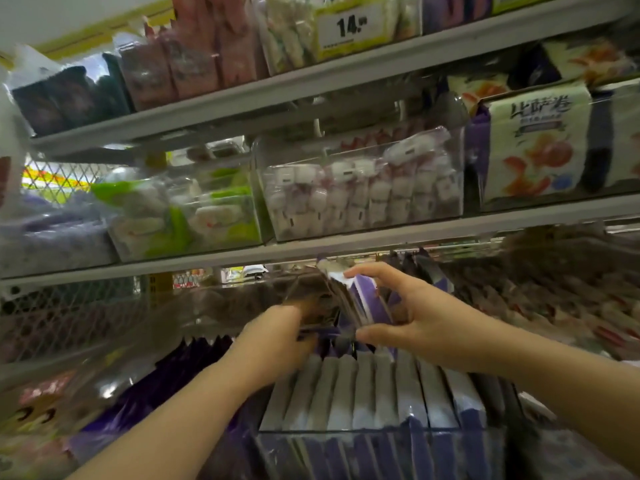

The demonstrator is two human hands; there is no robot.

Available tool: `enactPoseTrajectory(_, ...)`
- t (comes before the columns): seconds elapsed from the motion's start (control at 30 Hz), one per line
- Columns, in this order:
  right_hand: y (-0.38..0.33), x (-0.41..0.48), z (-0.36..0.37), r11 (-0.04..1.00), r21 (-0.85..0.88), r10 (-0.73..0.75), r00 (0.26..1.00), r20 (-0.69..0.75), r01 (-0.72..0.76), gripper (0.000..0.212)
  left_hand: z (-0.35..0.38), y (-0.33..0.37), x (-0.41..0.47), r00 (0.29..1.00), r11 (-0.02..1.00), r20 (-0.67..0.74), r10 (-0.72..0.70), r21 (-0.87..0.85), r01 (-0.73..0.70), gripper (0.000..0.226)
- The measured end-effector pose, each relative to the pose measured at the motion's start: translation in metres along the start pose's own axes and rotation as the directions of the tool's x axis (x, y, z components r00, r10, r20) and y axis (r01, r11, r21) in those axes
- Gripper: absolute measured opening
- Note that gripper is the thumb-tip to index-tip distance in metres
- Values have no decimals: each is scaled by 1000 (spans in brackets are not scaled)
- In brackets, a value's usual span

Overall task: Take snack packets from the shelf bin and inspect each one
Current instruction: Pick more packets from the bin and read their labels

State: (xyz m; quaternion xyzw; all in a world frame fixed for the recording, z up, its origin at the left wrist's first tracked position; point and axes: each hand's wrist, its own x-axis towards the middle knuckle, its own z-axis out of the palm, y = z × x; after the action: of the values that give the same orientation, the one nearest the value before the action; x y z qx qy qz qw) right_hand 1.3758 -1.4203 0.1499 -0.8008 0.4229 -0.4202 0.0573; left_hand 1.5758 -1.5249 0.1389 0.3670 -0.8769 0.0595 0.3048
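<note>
A clear shelf bin (381, 441) on the lowest shelf holds a row of several purple and white snack packets (367, 389) standing on edge. Above the row, a small stack of the same purple packets (360, 299) is held between both hands. My left hand (277, 341) grips the stack's left side, its fingertips hidden behind the packets. My right hand (408, 313) clasps the right side, fingers over the top edge and thumb under the bottom. The picture is blurred by motion.
The shelf above (381, 237) carries clear bins of white and pink sweets (363, 192) and green packets (187, 216). A large white packet with red fruit print (536, 147) stands at right. Brown packets (554, 289) lie right of the hands. A price tag (349, 27) hangs on top.
</note>
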Motion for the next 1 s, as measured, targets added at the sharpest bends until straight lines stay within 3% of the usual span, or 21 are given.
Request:
enactPoseTrajectory(0.07, 3, 2, -4, 1000, 1, 7, 1000, -13, -7, 59, 6, -2, 12, 999, 968, 48, 11, 251, -23, 54)
enactPoseTrajectory(0.27, 4, 5, -7, 998, 52, -30, 1000, -8, 30, 57, 11, -3, 49, 990, 887, 135, 36, 453, -94, 54)
enactPoseTrajectory(0.4, 0, 7, -4, 986, 160, -53, 999, -6, 53, 52, 11, -13, 54, 994, 924, 105, 6, 379, -45, 34)
enactPoseTrajectory(0.6, 2, 16, 9, 988, 156, -7, 999, -34, 12, 48, 3, -20, 54, 996, 956, 29, -88, 285, 76, 40)
enactPoseTrajectory(0.67, 5, 19, 15, 992, 123, 21, 997, -69, -13, 47, 1, -25, 53, 992, 961, 4, -127, 250, 122, 44)
enactPoseTrajectory(0.8, 6, 34, 29, 995, -37, 90, 983, -159, -97, 38, 4, -26, 52, 983, 916, -89, -158, 357, 180, 55)
enactPoseTrajectory(0.9, 9, 48, 38, 977, -33, 200, 955, -219, -212, 37, 4, -30, 52, 969, 915, -118, -216, 322, 243, 51)
enactPoseTrajectory(1.0, 6, 64, 43, 940, -142, 266, 929, -257, -309, 37, 3, -28, 50, 962, 921, -115, -247, 281, 269, 53)
